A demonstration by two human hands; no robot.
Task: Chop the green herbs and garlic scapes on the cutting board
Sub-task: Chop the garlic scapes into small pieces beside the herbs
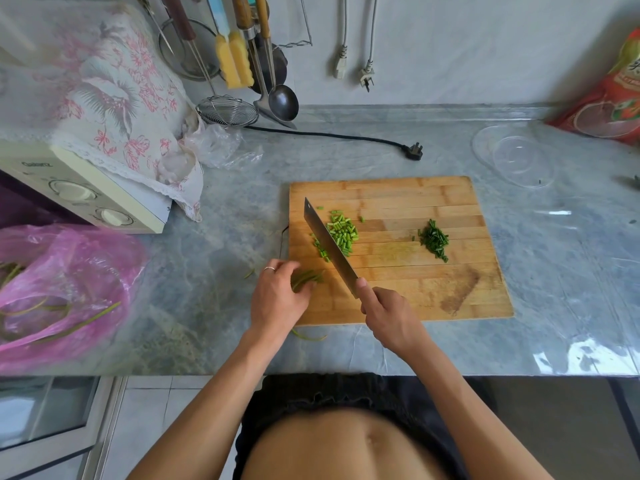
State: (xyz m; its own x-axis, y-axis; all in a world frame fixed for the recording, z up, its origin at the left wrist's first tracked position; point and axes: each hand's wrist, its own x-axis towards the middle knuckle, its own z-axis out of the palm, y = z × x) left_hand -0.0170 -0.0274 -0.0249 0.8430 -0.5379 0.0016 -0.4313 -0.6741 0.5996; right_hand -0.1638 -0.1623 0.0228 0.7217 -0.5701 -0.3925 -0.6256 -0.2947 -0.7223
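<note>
Right hand (384, 315) gripping cleaver (329, 245), left fingers (294, 271) pinning scapes (306, 278)

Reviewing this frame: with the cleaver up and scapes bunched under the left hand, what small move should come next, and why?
Probably slide the uncut scapes rightward, fully onto the cutting board. The left hand pins them at the board's left edge, while the cleaver in the right hand sits over the chopped pile, not over the bunch.

I stand at a grey marble counter (519, 271) against a pale wall (450, 46). Utensils (242, 46) hang at far left over a cloth-draped appliance (86, 188); two plugs (353, 69) dangle to their right. Daylight glints near right.
</note>
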